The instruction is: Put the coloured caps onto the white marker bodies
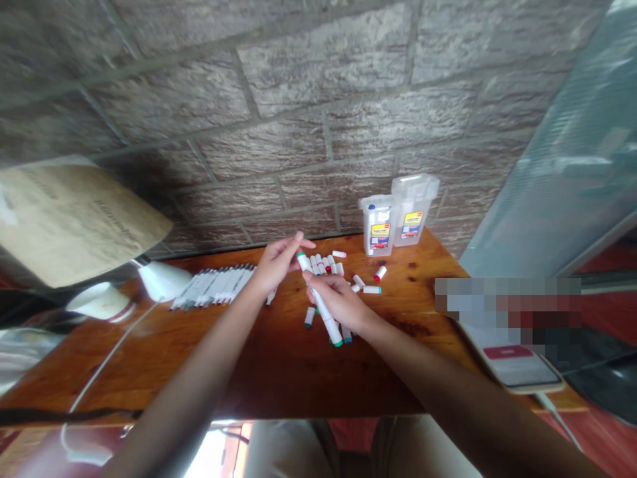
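My right hand (338, 299) is closed around a white marker (326, 317) with green ends, held slanted over the wooden table (279, 358). My left hand (279, 262) pinches the marker's upper cap end with its fingertips. Under and beside my hands lie several loose markers and caps (371, 285), some red-tipped, some green-tipped. A neat row of capped white markers (213, 285) lies to the left of my left hand.
Two clear plastic marker cases (398, 216) stand at the back against the brick wall. A phone (522, 365) lies at the table's right edge. A white lamp (159, 279) and its cable sit at the left, beside a cardboard sheet (70, 219).
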Motion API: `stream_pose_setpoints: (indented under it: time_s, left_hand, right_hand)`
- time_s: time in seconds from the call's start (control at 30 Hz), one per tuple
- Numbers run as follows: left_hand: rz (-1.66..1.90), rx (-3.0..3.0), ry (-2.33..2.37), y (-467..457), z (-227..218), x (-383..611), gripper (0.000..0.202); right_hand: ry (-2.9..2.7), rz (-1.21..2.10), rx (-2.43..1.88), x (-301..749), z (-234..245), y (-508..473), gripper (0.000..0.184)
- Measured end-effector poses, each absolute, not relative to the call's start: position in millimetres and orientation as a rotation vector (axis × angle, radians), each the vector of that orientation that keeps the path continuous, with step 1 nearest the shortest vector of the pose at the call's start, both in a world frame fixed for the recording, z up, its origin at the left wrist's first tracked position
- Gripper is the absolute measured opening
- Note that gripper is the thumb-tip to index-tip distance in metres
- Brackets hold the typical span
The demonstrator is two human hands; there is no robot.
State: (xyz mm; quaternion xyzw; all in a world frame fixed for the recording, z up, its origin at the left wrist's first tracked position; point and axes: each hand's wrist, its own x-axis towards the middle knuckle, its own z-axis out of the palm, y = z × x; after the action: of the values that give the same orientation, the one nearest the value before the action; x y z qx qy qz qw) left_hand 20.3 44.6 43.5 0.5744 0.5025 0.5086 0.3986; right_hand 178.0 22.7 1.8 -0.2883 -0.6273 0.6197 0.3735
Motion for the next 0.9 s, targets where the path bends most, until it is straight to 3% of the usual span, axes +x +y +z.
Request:
stream_pose_setpoints:
  time_s: [0.13, 0.33, 0.73, 0.9]
  left_hand:
    - [1.483, 1.165, 1.070, 46, 33, 42, 0.054]
    - [1.452, 0.946, 1.020, 28, 17, 52, 0.055]
    - [1.413, 1.068, 1.194, 22, 14, 63, 0.055]
    - [1.431, 1.188, 1.195, 22, 17, 62, 0.056]
  right_hand:
    - [-1.607, 1.647, -0.749, 179, 2, 23, 0.064]
    - [-1.622, 1.647, -0.745, 179, 3, 23, 0.061]
    - [-1.560, 1.765, -0.814, 180, 3, 22, 0.064]
    - [-1.617, 1.619, -0.840, 180, 7, 18, 0.065]
